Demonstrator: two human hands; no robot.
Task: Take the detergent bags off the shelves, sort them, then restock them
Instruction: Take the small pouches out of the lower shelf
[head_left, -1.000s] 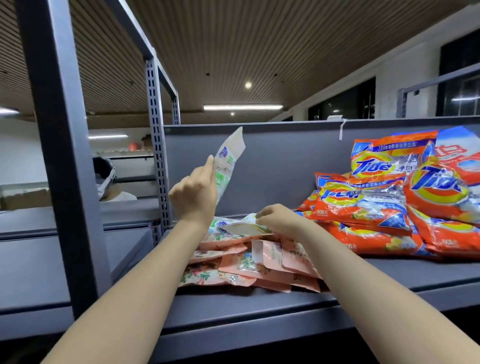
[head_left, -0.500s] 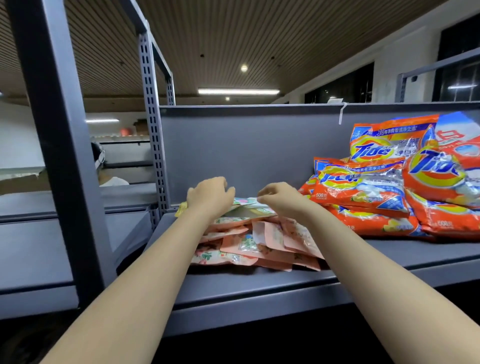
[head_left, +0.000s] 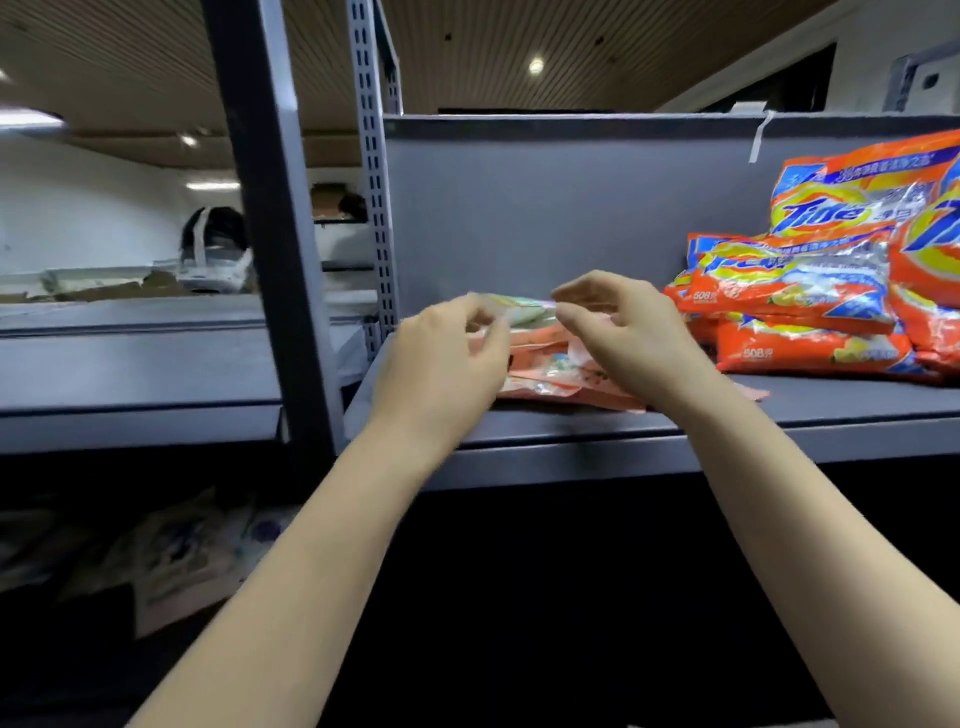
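Both your left hand (head_left: 447, 353) and right hand (head_left: 623, 327) hover loose-fingered, gripping nothing; square the pink detergent sachets (head_left: 550, 374) on the shelf (head_left: 571, 441).

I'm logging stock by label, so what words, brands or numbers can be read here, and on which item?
"Tide": on the upright orange detergent bag at the back panel.
"508": on the orange bag lying on top, beside an unreadable character.
"508": on the lower orange bag, likewise.
Blue banner lines on the orange bags: too blurred to read.
Pink and green bags between the hands: print unreadable.
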